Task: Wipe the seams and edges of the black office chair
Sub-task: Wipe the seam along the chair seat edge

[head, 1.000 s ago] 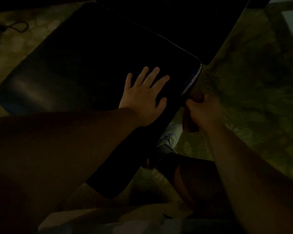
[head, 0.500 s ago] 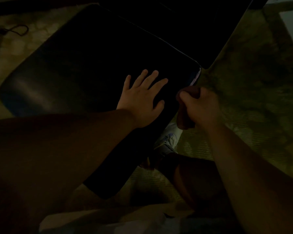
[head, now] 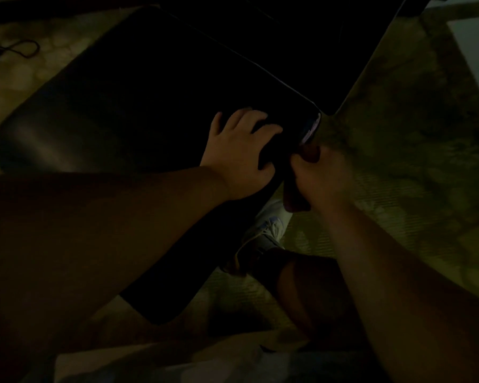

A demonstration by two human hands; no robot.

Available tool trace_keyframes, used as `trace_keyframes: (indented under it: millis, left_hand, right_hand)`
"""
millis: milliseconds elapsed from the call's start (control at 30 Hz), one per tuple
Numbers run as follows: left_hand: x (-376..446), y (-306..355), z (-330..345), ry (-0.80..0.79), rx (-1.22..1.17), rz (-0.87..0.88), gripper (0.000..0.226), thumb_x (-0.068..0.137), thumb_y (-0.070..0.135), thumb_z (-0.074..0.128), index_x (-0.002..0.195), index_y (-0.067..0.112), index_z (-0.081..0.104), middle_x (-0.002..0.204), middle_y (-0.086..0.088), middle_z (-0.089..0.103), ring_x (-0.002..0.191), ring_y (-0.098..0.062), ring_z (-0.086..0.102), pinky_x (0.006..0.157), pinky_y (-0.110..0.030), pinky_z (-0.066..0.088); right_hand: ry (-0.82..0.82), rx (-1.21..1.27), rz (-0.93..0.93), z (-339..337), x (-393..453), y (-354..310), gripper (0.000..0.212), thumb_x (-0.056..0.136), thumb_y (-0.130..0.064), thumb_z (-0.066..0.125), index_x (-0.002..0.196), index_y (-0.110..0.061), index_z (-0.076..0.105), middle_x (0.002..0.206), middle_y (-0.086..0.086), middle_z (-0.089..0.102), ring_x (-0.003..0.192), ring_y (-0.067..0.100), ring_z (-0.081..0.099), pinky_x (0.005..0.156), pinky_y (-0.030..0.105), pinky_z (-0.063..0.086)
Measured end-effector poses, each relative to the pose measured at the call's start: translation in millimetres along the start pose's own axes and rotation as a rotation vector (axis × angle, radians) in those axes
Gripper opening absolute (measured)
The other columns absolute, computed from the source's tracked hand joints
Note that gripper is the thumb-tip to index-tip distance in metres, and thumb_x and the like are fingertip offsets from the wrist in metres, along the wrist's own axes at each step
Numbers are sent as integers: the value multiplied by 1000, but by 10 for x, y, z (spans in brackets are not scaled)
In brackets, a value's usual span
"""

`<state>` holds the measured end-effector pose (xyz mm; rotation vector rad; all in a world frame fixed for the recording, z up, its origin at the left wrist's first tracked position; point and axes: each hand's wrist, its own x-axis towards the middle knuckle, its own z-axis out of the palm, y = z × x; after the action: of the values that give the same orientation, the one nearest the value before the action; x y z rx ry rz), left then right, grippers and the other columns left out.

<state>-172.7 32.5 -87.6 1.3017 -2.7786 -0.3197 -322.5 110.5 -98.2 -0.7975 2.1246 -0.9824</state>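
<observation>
The left hand [head: 239, 153] is lying on the black padded seat of the office chair [head: 138, 106], near its right-hand edge, with the fingers bent and spread so that the fingertips are pressing into the padding; it is gripping nothing. The right hand [head: 320, 172] is sitting just beside it, at the seat's edge, with its fingers curled tight round a dark bunched cloth [head: 296, 197]; a fold of that cloth is hanging below the fist, and the top of the fist is touching the edge close to the seat's rear corner. A thin pale line of seam [head: 311, 128] is catching the light along that corner, just above the right hand. The two hands are nearly touching one another across the edge. The chair itself is filling the upper left and middle of the view, its seat tilted across the frame, with the darker back panel [head: 329, 51] rising behind it at the top. Below the hands, a pale shoe [head: 268, 228] is showing under the seat's edge, and a bare knee [head: 310, 286] is bending beside it. A patterned greenish carpet [head: 412, 134] is spreading under everything, and a dark looped cable [head: 20, 49] is lying on the floor at the far left.
</observation>
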Motion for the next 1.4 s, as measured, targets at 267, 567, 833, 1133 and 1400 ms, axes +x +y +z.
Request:
trace_keyframes:
  millis: [267,567,833,1133,1400]
  left_hand:
    - [-55,-18,143,-44,27,-13,70,90,60,35,156,43,19,169,4,9,157,-24,0,123,-59,0]
    - [-84,-36,152,-28,30,-10,71,87,60,30,156,42,21,169,4,11,157,-24,1,123,-59,2]
    - [-98,-37,145,-36,27,0,74,84,62,23,156,42,21,169,4,11,156,-25,2,123,-60,2]
    - [-103,-40,149,-28,40,3,72,86,59,29,155,42,21,169,4,12,156,-25,2,123,-59,3]
    - [-120,-46,151,-28,29,10,69,89,58,34,155,42,21,169,3,12,156,-25,2,123,-60,3]
  right_hand:
    - [73,214,128,8,-11,47,11,85,-23,66,87,-12,66,78,-2,61,71,11,59,51,16,42]
    - [50,-7,68,34,0,65,17,89,-29,64,93,-13,62,82,-3,57,74,11,54,50,19,33]
    - [67,42,29,34,5,48,13,87,-31,66,89,-19,61,77,-10,55,66,-3,49,51,18,34]
    - [79,47,0,4,1,18,13,87,-31,67,88,-19,60,78,-10,57,69,1,53,52,18,37]
    - [102,45,55,-35,-1,65,13,90,-27,64,90,-16,58,75,-12,51,66,2,49,51,18,33]
